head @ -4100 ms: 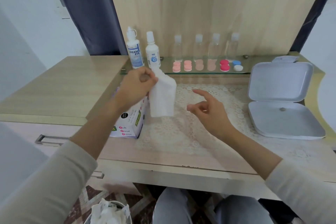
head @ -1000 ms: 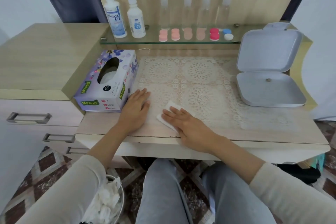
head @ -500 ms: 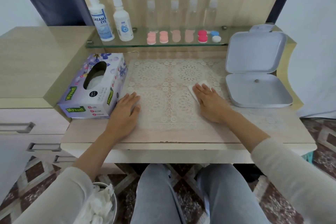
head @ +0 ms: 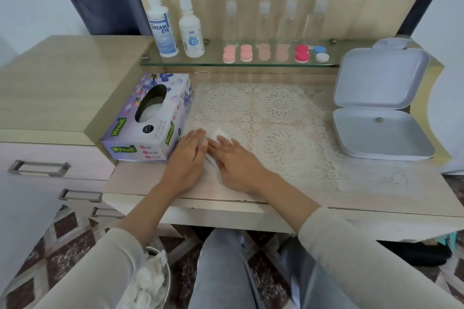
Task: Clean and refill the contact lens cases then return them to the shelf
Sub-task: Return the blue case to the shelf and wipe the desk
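Observation:
Several contact lens cases stand in a row on the glass shelf point(head: 200, 63): pink ones point(head: 229, 54), pale ones point(head: 263, 52), a red one point(head: 301, 53) and a blue-and-white one point(head: 320, 54). Two solution bottles point(head: 163, 27) stand at the shelf's left end. My right hand point(head: 236, 163) presses flat on a folded white tissue point(head: 218, 134) on the desk top near the front edge. Beside it my left hand point(head: 187, 158) lies flat and empty, its fingertips at the tissue's edge, right next to the tissue box point(head: 148, 120).
A lace mat point(head: 283, 120) covers the desk's middle. An open white hinged case point(head: 376, 113) sits at the right. Several clear small bottles point(head: 231, 22) stand behind the lens cases. A bin with used tissues point(head: 150, 281) is on the floor at the left, below the drawers point(head: 37, 168).
My right hand has slid the tissue from the mat's right side back to the left, up against my left hand. The left hand has stayed by the tissue box.

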A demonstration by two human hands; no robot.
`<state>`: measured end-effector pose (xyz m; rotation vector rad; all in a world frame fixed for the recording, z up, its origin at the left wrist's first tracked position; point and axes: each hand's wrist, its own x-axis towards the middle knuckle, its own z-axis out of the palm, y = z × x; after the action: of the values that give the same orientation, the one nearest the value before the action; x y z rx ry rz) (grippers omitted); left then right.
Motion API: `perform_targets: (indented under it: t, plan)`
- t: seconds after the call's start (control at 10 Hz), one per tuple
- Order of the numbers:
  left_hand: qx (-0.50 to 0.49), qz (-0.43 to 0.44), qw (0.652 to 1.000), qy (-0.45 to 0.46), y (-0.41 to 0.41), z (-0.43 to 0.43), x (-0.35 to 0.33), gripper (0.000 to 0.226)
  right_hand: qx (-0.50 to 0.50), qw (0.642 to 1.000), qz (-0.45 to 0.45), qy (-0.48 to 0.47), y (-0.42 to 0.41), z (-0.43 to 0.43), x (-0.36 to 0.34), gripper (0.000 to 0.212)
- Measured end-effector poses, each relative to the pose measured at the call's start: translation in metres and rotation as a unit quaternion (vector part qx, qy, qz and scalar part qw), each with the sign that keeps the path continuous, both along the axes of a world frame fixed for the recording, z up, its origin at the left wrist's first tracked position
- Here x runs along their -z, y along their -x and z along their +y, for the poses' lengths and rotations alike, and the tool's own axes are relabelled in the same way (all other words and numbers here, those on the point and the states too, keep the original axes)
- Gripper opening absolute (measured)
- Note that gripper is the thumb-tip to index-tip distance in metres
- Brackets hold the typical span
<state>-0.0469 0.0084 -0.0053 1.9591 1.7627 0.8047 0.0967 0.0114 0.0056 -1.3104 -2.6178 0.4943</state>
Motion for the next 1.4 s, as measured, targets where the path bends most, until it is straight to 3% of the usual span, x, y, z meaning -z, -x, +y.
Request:
perform_targets:
  t: [0.2, 0.3, 0.5, 0.7, 1.0, 1.2, 1.4]
  plan:
    - [0.002, 0.017, 1.000, -0.003, -0.001, 0.000, 0.000, 0.040, -0.051, 0.998, 0.026, -0.015, -0.037, -0.046, 0.009, 0.052]
    - [0.009, 0.034, 0.999, -0.002, 0.000, 0.001, 0.001, 0.040, -0.039, 0.999, 0.018, -0.019, -0.070, -0.054, 0.012, 0.069]
    - [0.015, 0.044, 0.999, -0.002, 0.001, 0.002, 0.002, 0.040, 0.118, 0.993, -0.025, -0.008, -0.134, -0.025, 0.004, 0.049]
    - [0.013, 0.044, 0.999, -0.003, 0.001, 0.001, 0.002, 0.040, 0.161, 0.984, -0.078, 0.011, -0.103, 0.024, -0.005, 0.052]
    - [0.018, 0.044, 0.999, -0.007, 0.002, 0.003, 0.004, 0.040, 0.023, 1.000, 0.000, 0.021, -0.065, -0.019, -0.004, 0.049]
    - [0.041, 0.063, 0.997, 0.015, 0.004, 0.002, 0.002, 0.044, 0.116, 0.985, 0.125, -0.031, -0.097, -0.052, -0.003, 0.032]
    - [0.065, 0.110, 0.992, 0.009, 0.006, -0.011, -0.007, 0.044, 0.177, 0.977, 0.104, -0.057, -0.098, -0.055, -0.024, 0.018]
